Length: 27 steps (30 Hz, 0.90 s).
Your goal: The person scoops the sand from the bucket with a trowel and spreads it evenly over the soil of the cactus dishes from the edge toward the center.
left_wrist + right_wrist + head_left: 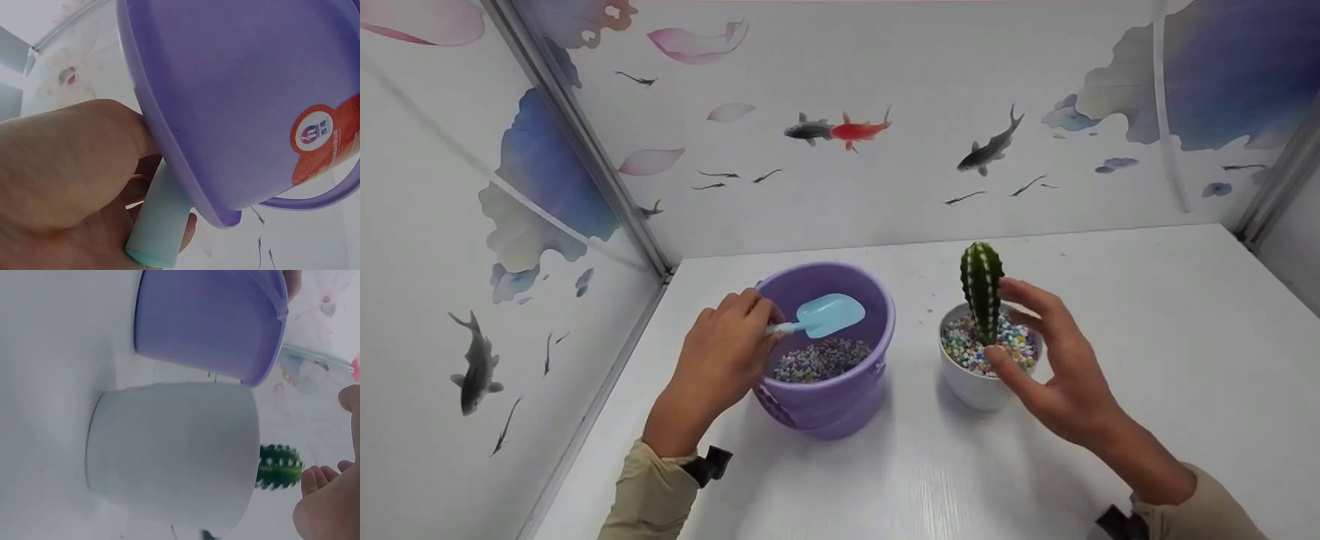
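- Left hand (725, 358): fingers curled round handle of blue scoop (823, 316), blade above pebbles inside purple bucket (840, 416).
- Right hand (1057, 367): fingers spread, relaxed, beside cactus (981, 283) in white pot (969, 386), right of bucket on table (1147, 337).

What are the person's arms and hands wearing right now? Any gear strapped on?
Both hands, left hand and right hand, are bare, with no gloves. Each forearm has a beige long sleeve, and a small black device sits at each wrist, the right one near the frame's bottom edge.
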{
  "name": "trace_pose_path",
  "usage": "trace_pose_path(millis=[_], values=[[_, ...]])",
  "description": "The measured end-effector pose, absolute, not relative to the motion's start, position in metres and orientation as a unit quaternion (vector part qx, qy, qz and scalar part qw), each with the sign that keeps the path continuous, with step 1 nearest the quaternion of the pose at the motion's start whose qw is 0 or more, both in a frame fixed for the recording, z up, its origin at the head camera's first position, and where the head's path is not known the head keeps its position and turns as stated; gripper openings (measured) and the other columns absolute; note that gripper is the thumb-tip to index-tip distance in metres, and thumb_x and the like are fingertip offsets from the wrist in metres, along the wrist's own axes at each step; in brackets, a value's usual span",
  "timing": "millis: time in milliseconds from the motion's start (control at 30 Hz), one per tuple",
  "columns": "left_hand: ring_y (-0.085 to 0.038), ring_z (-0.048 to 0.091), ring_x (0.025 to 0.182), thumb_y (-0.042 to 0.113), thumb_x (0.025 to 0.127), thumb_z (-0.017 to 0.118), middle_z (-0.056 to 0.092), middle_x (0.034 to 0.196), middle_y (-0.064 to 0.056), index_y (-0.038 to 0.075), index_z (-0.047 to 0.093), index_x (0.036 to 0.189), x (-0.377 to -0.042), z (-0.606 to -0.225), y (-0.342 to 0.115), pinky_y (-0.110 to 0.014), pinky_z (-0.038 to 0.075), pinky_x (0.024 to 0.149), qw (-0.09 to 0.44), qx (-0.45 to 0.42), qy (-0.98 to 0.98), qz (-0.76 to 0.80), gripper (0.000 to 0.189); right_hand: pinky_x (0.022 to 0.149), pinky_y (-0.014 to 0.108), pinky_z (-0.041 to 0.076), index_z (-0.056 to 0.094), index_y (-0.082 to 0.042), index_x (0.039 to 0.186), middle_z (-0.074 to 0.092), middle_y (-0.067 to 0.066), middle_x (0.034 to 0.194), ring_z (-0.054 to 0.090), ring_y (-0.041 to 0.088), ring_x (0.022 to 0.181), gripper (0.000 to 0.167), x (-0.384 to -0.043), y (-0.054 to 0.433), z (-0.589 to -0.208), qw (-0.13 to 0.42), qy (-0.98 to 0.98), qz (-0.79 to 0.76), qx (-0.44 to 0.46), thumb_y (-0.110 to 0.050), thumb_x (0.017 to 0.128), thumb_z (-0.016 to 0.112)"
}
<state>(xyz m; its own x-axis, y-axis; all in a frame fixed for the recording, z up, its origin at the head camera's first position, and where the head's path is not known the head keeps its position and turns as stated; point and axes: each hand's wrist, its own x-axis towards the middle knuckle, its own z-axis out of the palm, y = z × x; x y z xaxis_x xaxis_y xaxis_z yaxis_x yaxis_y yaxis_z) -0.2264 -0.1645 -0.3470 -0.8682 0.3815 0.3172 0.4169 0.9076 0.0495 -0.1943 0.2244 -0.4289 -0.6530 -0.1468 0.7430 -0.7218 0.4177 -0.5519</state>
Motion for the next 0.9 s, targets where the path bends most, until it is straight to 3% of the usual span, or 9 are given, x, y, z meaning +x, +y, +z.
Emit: trace_pose_path(millis=[100,267,433,567,800,900], values=[[-0.03,0.065,0.113,0.024,0.103,0.076,0.068,0.115,-0.008,0.009,0.071,0.115,-0.228,-0.345,-0.167,-0.053,0.056,0.095,0.142,-0.203,-0.968,-0.039,0.019,0.118,0.024,0.047,0.046,-0.002,0.161,0.053,0.016,0.159,0.054,0.021,0.149,0.081,-0.195,0.2,-0.425,0.298,-0.763,0.474,0.322,0.011,0.088,0.079],[-0.03,0.069,0.109,0.024,0.101,0.078,0.071,0.112,-0.007,0.013,0.072,0.113,-0.231,-0.343,-0.168,-0.051,0.057,0.089,0.137,-0.215,-0.967,-0.008,0.017,0.119,0.027,0.047,0.047,-0.013,0.162,0.051,0.004,0.164,0.052,0.021,0.152,0.07,-0.201,0.169,-0.428,0.231,-0.77,0.501,0.321,-0.003,0.099,0.076],[-0.032,0.074,0.098,0.023,0.095,0.083,0.077,0.1,-0.006,0.014,0.073,0.106,-0.238,-0.343,-0.163,-0.05,0.055,0.081,0.138,-0.236,-0.962,0.011,0.017,0.124,0.033,0.043,0.039,-0.02,0.168,0.04,-0.001,0.173,0.04,0.019,0.161,0.068,-0.21,0.15,-0.436,0.143,-0.786,0.53,0.284,-0.021,0.107,0.07],[-0.032,0.073,0.099,0.021,0.091,0.086,0.077,0.099,-0.006,0.015,0.074,0.102,-0.244,-0.344,-0.157,-0.052,0.053,0.086,0.137,-0.227,-0.963,0.037,0.018,0.125,0.037,0.041,0.028,-0.018,0.172,0.032,0.001,0.177,0.036,0.021,0.164,0.073,-0.214,0.137,-0.439,0.091,-0.783,0.552,0.27,-0.03,0.111,0.065],[-0.028,0.068,0.102,0.003,0.088,0.087,0.077,0.1,-0.005,0.018,0.079,0.101,-0.247,-0.348,-0.147,-0.048,0.049,0.095,0.162,-0.203,-0.96,0.102,0.021,0.124,0.037,0.043,0.02,-0.01,0.174,0.026,0.009,0.18,0.033,0.029,0.165,0.08,-0.216,0.121,-0.439,0.076,-0.775,0.563,0.278,-0.03,0.111,0.064],[-0.027,0.067,0.095,-0.003,0.086,0.086,0.076,0.091,-0.004,0.018,0.08,0.089,-0.249,-0.349,-0.143,-0.045,0.048,0.092,0.185,-0.201,-0.953,0.128,0.022,0.123,0.036,0.044,0.02,-0.011,0.174,0.026,0.008,0.18,0.033,0.03,0.165,0.081,-0.217,0.121,-0.438,0.073,-0.771,0.571,0.271,-0.032,0.11,0.066]])
